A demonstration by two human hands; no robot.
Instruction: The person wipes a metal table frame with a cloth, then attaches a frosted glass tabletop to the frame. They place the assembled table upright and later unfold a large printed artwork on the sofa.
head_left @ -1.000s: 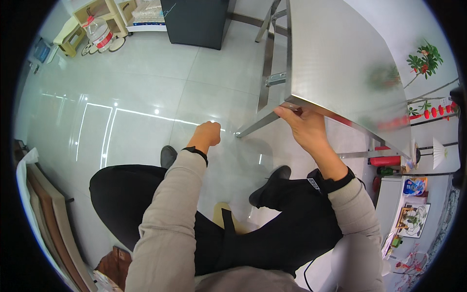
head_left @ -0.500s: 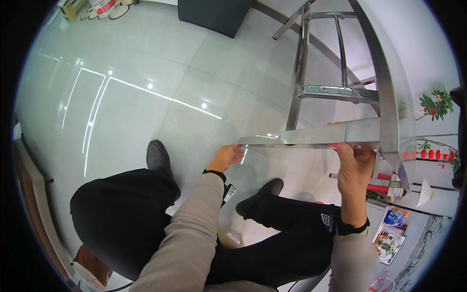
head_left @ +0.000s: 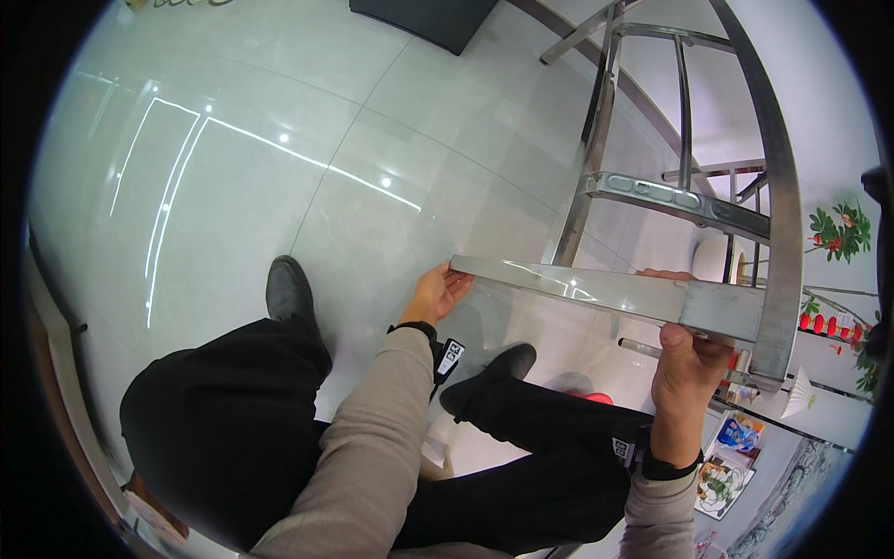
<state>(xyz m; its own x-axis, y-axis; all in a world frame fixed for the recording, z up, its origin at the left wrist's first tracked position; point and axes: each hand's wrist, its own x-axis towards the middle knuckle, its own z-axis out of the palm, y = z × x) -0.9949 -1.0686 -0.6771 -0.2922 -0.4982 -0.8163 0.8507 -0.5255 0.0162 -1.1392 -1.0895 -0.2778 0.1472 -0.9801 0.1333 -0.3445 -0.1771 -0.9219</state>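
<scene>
A steel leg [head_left: 568, 282] lies between the hands, joined at its right end to the steel frame [head_left: 780, 219] of a table. The left hand [head_left: 442, 293] is at the leg's free left end, the forearm reaching up from below it, palm partly upward. Its fingers curl loosely at the tip and touch it; I cannot tell whether they pinch it. The right hand [head_left: 687, 382] comes from below the leg, close to its joined end, wrist nearly straight. Its fingers are wrapped around the leg: thumb on the near edge, fingertips showing over the far one. A riveted cross brace [head_left: 689, 200] runs above the leg, and two black shoes, left [head_left: 291, 289] and right [head_left: 489, 377], stand below and to the left of it.

A second ago the left hand was a loose fist apart from the leg, the right hand gripped the table's corner, and the flat top showed; now the open framework faces the view. Since half a second ago, the leg has gone from nearly level to sloping down toward its joined end, and the left fingers sit closer against the tip.
</scene>
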